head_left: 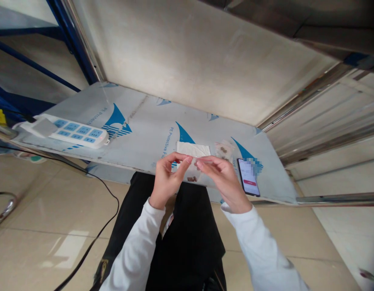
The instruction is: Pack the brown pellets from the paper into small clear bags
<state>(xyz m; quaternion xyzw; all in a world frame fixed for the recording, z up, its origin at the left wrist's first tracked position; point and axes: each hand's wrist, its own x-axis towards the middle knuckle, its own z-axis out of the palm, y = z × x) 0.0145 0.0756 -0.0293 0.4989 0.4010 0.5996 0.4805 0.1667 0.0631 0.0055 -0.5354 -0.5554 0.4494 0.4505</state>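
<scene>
Near the front edge of the table, my left hand (169,174) and my right hand (222,176) meet with fingers pinched. Between them they grip the top of a small clear plastic bag (196,169). Small brown pieces (192,178) show low in that bag; their kind is too small to make out. Just behind my fingertips lies a folded white tissue or cloth (193,148). To its right rests a second clear bag (224,148) with small brown pieces inside. A phone (249,178) with its screen lit lies right of my right hand.
The table (144,117) is covered in printed protective film. At its left end sits a white power strip (78,131) with a plug in it. A black cable (110,190) hangs down to the floor. A metal rail (338,200) runs along the front right.
</scene>
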